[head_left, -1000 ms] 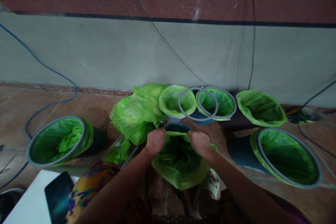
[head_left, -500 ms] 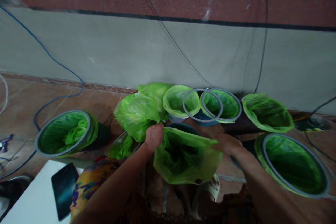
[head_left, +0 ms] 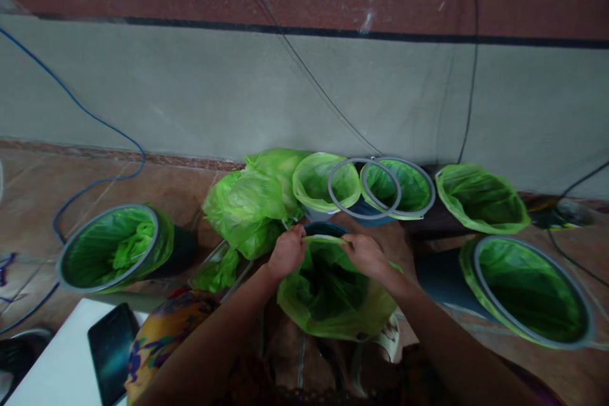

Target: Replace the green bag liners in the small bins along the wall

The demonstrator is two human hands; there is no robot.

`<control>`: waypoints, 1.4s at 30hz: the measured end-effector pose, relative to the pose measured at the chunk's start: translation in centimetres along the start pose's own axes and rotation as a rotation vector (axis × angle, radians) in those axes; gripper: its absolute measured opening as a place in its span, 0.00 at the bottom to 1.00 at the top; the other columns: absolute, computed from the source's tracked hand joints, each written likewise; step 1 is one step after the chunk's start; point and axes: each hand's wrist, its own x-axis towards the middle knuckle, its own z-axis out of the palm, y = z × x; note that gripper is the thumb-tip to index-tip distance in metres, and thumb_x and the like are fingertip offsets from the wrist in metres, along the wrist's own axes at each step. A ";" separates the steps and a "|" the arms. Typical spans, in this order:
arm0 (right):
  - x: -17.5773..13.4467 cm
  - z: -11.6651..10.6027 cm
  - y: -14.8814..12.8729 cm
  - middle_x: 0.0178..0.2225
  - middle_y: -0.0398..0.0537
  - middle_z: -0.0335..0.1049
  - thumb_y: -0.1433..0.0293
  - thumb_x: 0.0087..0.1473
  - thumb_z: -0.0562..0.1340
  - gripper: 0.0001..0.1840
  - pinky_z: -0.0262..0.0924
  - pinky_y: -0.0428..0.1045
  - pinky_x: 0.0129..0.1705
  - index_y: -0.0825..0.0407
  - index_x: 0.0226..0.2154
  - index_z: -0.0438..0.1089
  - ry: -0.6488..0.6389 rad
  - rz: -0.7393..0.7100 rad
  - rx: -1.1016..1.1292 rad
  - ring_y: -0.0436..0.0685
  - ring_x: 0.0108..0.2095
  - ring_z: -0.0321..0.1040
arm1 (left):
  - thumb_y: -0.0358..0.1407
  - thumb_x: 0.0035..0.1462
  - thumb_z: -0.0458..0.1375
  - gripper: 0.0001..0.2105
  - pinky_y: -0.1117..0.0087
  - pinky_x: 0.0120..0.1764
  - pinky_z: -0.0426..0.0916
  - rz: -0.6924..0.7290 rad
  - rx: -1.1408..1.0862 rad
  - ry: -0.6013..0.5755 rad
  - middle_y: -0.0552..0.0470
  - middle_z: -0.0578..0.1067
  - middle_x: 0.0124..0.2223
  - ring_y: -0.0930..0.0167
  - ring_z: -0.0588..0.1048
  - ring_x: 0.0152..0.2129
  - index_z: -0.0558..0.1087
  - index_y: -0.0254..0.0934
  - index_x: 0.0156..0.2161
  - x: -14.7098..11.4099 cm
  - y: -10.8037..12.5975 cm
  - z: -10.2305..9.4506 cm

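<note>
A green plastic bag [head_left: 328, 317] hangs with its mouth open in front of me. My left hand [head_left: 288, 252] is closed on the far edge of its mouth, at the left. Close beside it, my right hand [head_left: 367, 256] pinches the same edge, which is pulled taut between the two. Just behind the bag's edge shows the dark rim of a bin [head_left: 328, 226]; most of that bin is hidden by the bag and hands. A heap of filled green bags [head_left: 247, 200] lies to the left of my left hand.
Bins lined with green bags stand around: a grey-rimmed bin [head_left: 107, 247] at left, another grey-rimmed bin [head_left: 533, 292] at right, and several along the wall [head_left: 190, 89]. A loose grey ring [head_left: 365, 214] rests across two of them. A phone [head_left: 111, 349] lies on a white surface [head_left: 52, 355].
My right hand has moved left from the bag's right side and now grips the far edge near my left hand. The bag's right side has dropped.
</note>
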 end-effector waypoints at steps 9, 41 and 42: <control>0.5 0.8 1.4 0.48 0.50 0.76 0.73 0.47 0.62 0.26 0.60 0.49 0.50 0.50 0.52 0.72 0.064 -0.101 0.265 0.59 0.47 0.71 | 0.24 0.57 0.51 0.15 0.71 0.46 0.68 0.040 -0.130 -0.006 0.49 0.78 0.42 0.69 0.76 0.40 0.70 0.37 0.48 0.0 -0.5 0.8; 0.1 -1.8 2.5 0.34 0.50 0.78 0.71 0.55 0.56 0.13 0.58 0.48 0.37 0.51 0.33 0.78 0.197 0.096 0.124 0.57 0.37 0.72 | 0.26 0.57 0.50 0.14 0.67 0.45 0.69 -0.091 0.181 -0.141 0.43 0.78 0.43 0.64 0.77 0.42 0.75 0.33 0.44 -0.1 -1.4 0.0; -0.2 -1.9 3.0 0.33 0.51 0.78 0.71 0.54 0.57 0.12 0.58 0.48 0.36 0.51 0.31 0.78 0.153 0.093 0.087 0.58 0.36 0.72 | 0.25 0.57 0.48 0.15 0.66 0.45 0.69 -0.128 0.211 -0.121 0.41 0.78 0.44 0.63 0.77 0.43 0.74 0.32 0.44 -0.1 -1.6 -0.3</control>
